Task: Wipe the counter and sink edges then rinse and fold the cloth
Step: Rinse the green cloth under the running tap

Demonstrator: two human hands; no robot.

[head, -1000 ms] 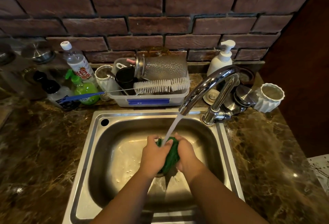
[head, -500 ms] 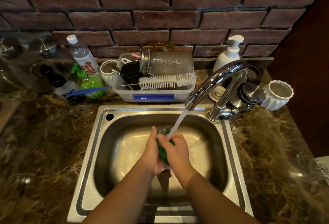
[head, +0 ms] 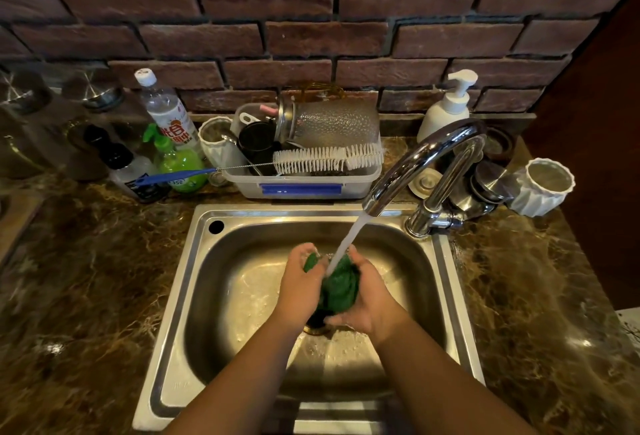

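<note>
soaking under the faucet (head: 420,157) stream, the soft green cloth (head: 339,287), bunched between left hand (head: 300,282) and right hand (head: 369,299), probably feels heavy, limp, best squeezed whole.

Drain (head: 317,328) half hidden under cloth (head: 340,287)

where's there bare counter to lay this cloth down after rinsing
Bare marble counter lies left of the sink, in front of the bottles. Another bare patch is right of the sink, in front of the white cup. Behind the sink it is crowded: dish tub, faucet, soap pump.
</note>
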